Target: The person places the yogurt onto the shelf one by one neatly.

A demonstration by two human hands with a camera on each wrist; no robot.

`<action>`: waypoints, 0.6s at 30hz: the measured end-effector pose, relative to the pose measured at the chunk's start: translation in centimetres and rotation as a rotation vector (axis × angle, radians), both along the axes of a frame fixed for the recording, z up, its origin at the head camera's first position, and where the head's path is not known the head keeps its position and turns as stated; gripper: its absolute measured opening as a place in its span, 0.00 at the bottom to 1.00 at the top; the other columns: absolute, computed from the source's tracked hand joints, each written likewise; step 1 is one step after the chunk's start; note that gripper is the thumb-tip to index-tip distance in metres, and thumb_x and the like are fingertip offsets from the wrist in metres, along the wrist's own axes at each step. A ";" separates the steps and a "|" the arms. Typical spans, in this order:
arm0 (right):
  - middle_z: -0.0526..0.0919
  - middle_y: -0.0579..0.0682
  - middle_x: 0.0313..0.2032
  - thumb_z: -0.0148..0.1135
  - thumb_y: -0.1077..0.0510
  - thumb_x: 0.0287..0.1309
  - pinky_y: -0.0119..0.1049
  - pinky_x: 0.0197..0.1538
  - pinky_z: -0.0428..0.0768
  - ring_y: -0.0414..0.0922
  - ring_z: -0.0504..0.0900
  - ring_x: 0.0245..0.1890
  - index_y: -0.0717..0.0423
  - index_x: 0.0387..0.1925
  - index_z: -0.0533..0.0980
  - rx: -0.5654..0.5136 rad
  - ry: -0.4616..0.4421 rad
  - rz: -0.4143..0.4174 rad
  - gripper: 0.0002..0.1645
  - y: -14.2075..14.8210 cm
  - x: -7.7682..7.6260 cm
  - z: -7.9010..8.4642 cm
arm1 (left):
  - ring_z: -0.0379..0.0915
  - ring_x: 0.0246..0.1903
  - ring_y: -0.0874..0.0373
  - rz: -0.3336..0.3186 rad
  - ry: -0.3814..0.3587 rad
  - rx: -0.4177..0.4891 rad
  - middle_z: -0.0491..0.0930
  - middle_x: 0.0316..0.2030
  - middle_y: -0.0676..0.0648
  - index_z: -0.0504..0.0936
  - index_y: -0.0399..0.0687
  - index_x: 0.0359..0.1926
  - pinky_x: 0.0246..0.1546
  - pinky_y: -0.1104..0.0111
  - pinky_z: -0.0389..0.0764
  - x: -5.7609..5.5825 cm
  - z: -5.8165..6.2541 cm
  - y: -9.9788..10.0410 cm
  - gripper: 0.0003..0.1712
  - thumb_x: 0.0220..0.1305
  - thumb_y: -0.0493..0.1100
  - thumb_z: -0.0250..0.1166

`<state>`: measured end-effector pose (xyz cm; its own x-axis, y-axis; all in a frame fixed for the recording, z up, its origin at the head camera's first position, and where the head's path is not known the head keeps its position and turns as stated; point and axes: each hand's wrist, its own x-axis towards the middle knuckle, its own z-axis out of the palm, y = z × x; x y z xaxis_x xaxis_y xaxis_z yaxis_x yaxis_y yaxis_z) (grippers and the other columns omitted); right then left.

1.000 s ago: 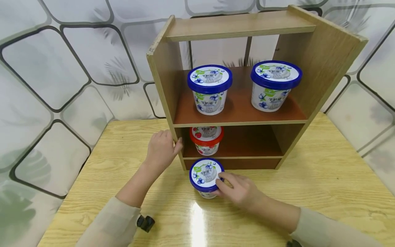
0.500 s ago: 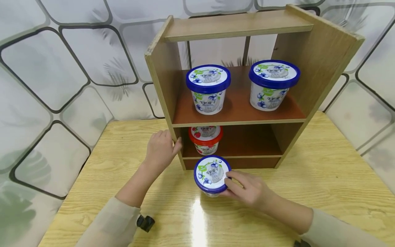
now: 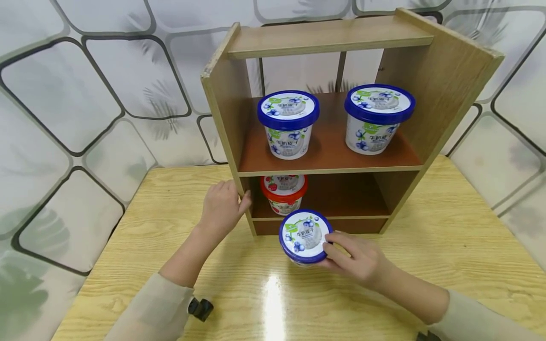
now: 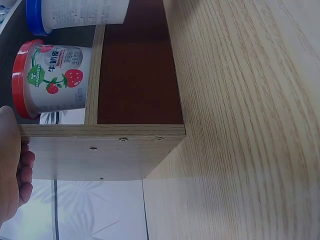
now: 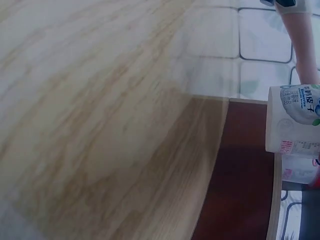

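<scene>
My right hand (image 3: 360, 260) holds a blueberry-print tub (image 3: 306, 237) with a blue lid, fingers on the lid's edge and thumb lower at its side. The tub is off the table in front of the small wooden shelf (image 3: 452, 80), tilted slightly, and its white wall (image 5: 295, 120) shows in the right wrist view. With fingers curled outside and thumb at the front edge, my left hand (image 3: 223, 206) grips the shelf's left side panel (image 4: 95, 155). A strawberry-print tub (image 3: 285, 189) with a red lid stands upright at the left of the lower compartment.
On the upper board stand two more blue-lidded tubs, one at the left (image 3: 288, 123) and one at the right (image 3: 378, 118). The shelf rests on a light wood table (image 3: 179, 189). Behind it hangs a patterned white backdrop (image 3: 141, 76).
My right hand has lifted the blue-lidded tub off the table and carried it to the right and slightly up. My left hand stays at the side panel.
</scene>
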<state>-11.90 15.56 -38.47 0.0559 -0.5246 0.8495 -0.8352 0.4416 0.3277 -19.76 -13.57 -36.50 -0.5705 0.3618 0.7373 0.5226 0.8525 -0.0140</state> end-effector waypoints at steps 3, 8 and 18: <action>0.83 0.57 0.25 0.53 0.48 0.64 0.39 0.24 0.80 0.50 0.83 0.20 0.60 0.26 0.79 -0.015 -0.005 0.005 0.22 0.4 0.0 0.3 | 0.68 0.18 0.47 -0.001 0.007 0.001 0.67 0.14 0.45 0.69 0.39 0.20 0.21 0.58 0.70 0.0 0.0 0.0 0.14 0.54 0.43 0.59; 0.84 0.57 0.25 0.53 0.47 0.64 0.40 0.23 0.80 0.49 0.83 0.21 0.60 0.26 0.78 -0.018 -0.002 -0.012 0.21 1.2 -0.1 1.0 | 0.68 0.18 0.46 -0.002 0.009 -0.003 0.68 0.14 0.44 0.69 0.39 0.20 0.22 0.58 0.70 -0.1 0.0 0.0 0.13 0.54 0.43 0.59; 0.82 0.59 0.22 0.54 0.48 0.64 0.40 0.18 0.77 0.50 0.81 0.17 0.61 0.24 0.77 -0.066 0.029 -0.024 0.23 2.7 -0.2 1.7 | 0.69 0.18 0.46 -0.003 0.015 0.000 0.68 0.13 0.44 0.69 0.39 0.20 0.21 0.58 0.70 -0.2 -0.1 0.0 0.14 0.54 0.44 0.58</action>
<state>-12.09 18.28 -36.75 0.0692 -0.4688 0.8806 -0.8150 0.4825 0.3209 -19.93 -13.59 -36.59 -0.5584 0.3636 0.7456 0.5248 0.8510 -0.0220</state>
